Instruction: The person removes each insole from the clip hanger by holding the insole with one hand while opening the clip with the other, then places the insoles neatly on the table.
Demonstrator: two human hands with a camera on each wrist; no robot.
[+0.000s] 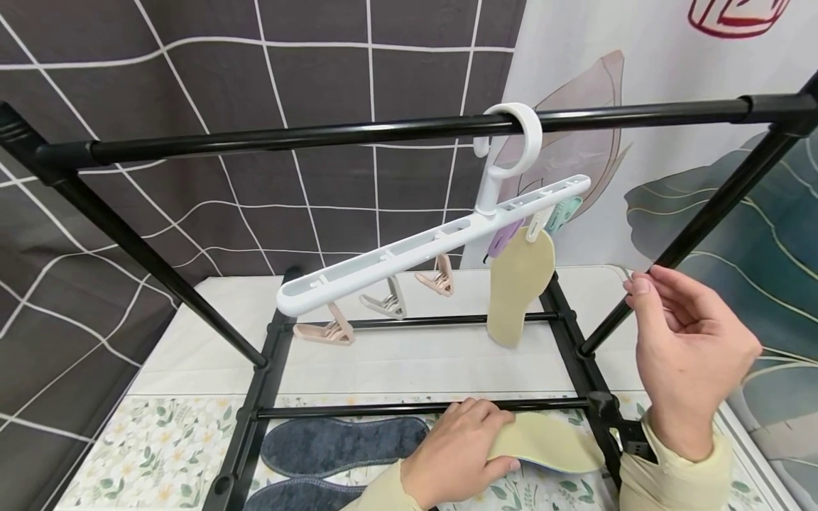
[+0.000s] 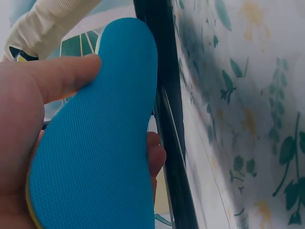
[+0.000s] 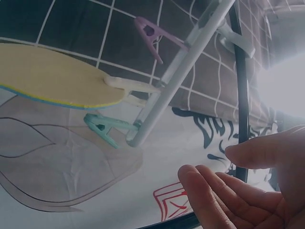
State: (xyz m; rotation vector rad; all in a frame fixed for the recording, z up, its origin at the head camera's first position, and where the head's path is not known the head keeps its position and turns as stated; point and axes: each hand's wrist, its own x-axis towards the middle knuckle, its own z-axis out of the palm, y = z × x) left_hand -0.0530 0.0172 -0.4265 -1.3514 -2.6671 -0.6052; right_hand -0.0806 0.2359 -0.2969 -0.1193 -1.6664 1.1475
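In the head view my left hand (image 1: 456, 454) grips a pale yellow insole (image 1: 549, 440) low over the floral cloth. The left wrist view shows that insole's blue underside (image 2: 105, 129), with the thumb against it and the fingers on the other face. A matching insole (image 1: 520, 280) hangs from a white clip (image 3: 128, 88) on the white hanger (image 1: 434, 245). To the right of the hanger my right hand (image 1: 693, 341) is raised, its fingers loosely bent and holding nothing. Beside the hanging insole are a purple clip (image 3: 159, 40) and a green clip (image 3: 107, 128).
The hanger hooks over the top bar (image 1: 319, 139) of a black rack. Pink clips (image 1: 329, 330) and a grey clip (image 1: 388, 299) dangle from its left half. Dark grey insoles (image 1: 339, 443) lie within the rack's base, and a gridded curtain (image 1: 326, 92) hangs behind.
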